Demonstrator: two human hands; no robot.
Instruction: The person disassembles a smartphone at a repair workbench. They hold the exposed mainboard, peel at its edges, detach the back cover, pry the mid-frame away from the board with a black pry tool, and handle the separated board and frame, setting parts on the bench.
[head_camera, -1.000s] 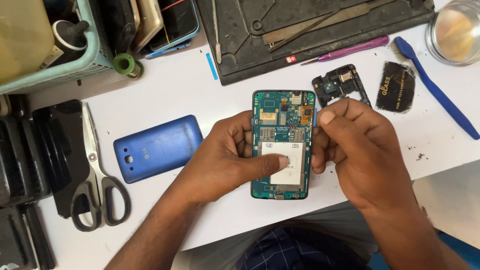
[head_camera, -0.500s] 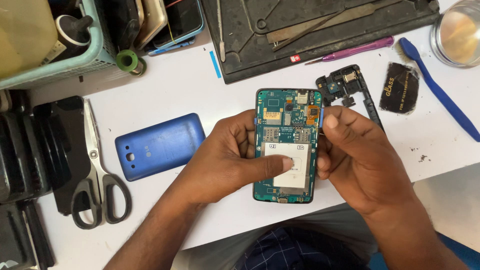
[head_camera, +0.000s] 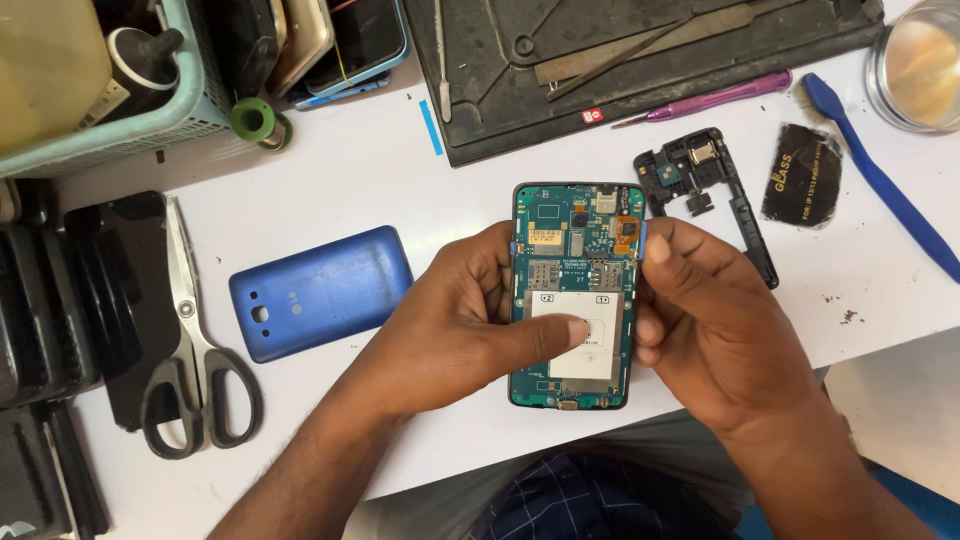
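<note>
Phone (head_camera: 575, 250), opened with its board showing, is gripped by our left hand (head_camera: 455, 320), thumb on its white panel; our right hand (head_camera: 705, 320) pinches its right edge above the counter (head_camera: 400, 190).

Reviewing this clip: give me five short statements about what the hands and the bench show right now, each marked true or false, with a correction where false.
1. Both hands hold the opened phone with its green circuit board exposed. True.
2. The left hand has its thumb lying across the white label on the board. True.
3. The blue plastic back cover is fitted on the phone. False: it lies apart on the white table, left of the hands.
4. The right hand holds the purple-handled screwdriver. False: the screwdriver lies by the dark work mat; the right hand grips the phone's right edge.
5. The black-handled scissors lie closed at the left of the table. True.
</note>
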